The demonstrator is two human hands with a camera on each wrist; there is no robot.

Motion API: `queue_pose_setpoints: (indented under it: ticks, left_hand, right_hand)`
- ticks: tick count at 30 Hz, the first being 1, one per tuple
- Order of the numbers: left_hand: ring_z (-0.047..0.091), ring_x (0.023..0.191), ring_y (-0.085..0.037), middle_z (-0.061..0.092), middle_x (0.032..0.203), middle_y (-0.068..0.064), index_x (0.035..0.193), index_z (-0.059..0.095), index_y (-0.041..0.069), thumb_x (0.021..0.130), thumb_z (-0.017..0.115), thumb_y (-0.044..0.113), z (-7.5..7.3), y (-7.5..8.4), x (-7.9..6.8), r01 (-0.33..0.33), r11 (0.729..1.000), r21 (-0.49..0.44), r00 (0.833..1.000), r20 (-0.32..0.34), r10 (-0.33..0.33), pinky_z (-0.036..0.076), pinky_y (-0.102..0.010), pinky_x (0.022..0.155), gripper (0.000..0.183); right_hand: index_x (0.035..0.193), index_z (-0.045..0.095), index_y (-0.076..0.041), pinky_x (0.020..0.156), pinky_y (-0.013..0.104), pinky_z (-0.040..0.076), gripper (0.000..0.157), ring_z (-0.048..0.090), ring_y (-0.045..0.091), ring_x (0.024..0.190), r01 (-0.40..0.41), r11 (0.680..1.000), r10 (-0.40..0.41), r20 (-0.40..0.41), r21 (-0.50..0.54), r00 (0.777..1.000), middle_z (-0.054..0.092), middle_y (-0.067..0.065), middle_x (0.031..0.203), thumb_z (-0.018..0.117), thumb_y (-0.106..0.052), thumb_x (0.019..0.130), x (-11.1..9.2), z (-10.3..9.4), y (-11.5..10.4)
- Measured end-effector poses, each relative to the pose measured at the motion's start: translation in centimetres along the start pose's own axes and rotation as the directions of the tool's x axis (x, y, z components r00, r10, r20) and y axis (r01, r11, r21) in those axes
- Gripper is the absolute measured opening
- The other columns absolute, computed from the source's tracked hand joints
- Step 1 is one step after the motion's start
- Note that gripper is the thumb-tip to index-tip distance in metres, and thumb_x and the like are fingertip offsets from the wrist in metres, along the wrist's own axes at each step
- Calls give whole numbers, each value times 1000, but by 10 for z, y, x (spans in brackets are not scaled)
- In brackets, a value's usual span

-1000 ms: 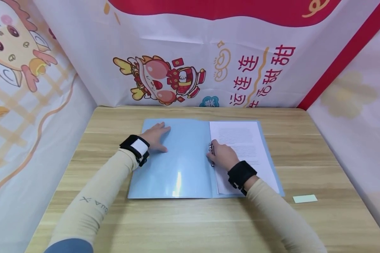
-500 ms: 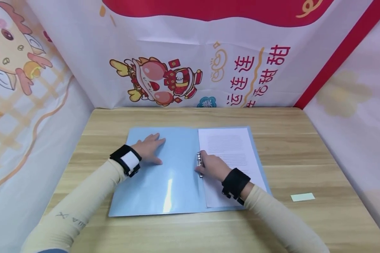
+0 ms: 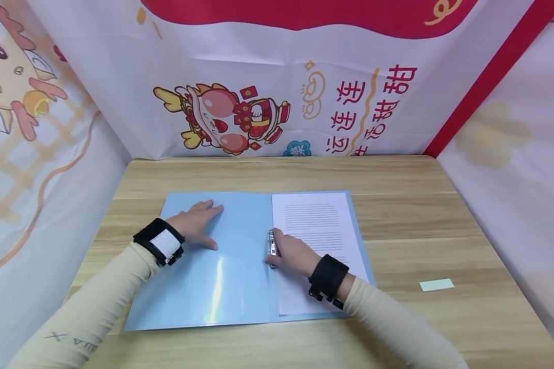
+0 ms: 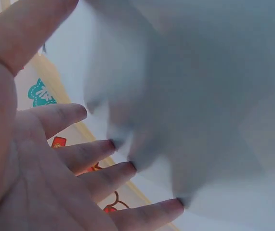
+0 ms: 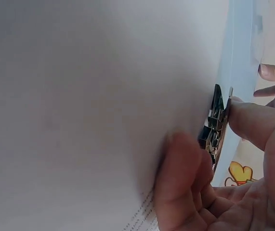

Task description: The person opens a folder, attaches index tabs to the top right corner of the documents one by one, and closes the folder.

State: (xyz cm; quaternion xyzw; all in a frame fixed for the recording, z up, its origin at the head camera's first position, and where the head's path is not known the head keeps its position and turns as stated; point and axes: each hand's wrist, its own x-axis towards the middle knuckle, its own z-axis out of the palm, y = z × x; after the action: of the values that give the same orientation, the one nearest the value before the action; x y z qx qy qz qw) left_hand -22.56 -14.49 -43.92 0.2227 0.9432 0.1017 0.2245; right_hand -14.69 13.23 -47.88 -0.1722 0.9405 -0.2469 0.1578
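A light blue folder (image 3: 242, 220) lies spread flat on the wooden table, with printed sheets (image 3: 314, 218) on its right side. Along the spine is a silver metal clip (image 3: 272, 243). My right hand (image 3: 297, 254) grips this clip; in the right wrist view the thumb presses one side of the clip (image 5: 215, 127) and curled fingers sit on the other, against the paper. My left hand (image 3: 194, 224) rests on the upper left part of the cover, its fingers straight and spread. In the left wrist view, the fingertips touch the smooth cover (image 4: 214, 120).
A small pale green slip (image 3: 436, 285) lies on the table (image 3: 411, 215) to the right of the folder. Printed cloth (image 3: 374, 31) hangs behind the table and along both sides.
The folder has slid left and nearer to me, both hands moving along with it. The right hand keeps its grip on the clip. The view has turned slightly.
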Motion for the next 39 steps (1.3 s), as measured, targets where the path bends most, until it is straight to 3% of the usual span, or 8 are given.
queue_pose_setpoints:
  ticks: [8, 20, 29, 39]
  left_hand:
    - [13, 148, -56, 15, 162, -35, 157, 32, 0, 79, 89, 33, -1, 3, 0, 11, 1000, 25, 1000, 5, -11, 22, -80, 106, 102]
    - [10, 149, -55, 12, 162, -35, 158, 30, -1, 81, 88, 27, -2, 3, 3, 31, 999, 7, 999, 20, -32, 22, -78, 108, 101]
    - [9, 149, -55, 11, 162, -36, 158, 28, -2, 82, 88, 25, 3, -4, 11, 29, 999, -15, 999, 26, -28, 19, -66, 117, 101]
    - [10, 149, -54, 11, 162, -36, 158, 26, -3, 84, 85, 19, 1, -2, 14, 42, 999, -12, 999, 19, -42, 18, -64, 118, 97]
  right_hand:
    - [151, 36, 5, 78, 37, 55, 79, 65, 20, 86, -22, 1000, 22, 3, 18, 1000, 68, 13, 99, 74, -35, 95, 2, 2, 0]
    - [150, 38, 5, 73, 36, 54, 77, 65, 20, 82, -10, 1000, 10, -23, -3, 1000, 67, 10, 93, 73, -36, 95, 7, 6, 1]
    - [150, 38, 4, 76, 37, 54, 77, 64, 20, 84, -10, 1000, 10, -32, 7, 999, 68, 12, 97, 73, -36, 95, 11, 5, 1]
    - [151, 38, 3, 81, 39, 55, 75, 65, 22, 90, -19, 1000, 20, -41, 10, 999, 69, 16, 107, 71, -36, 96, 17, 2, 1]
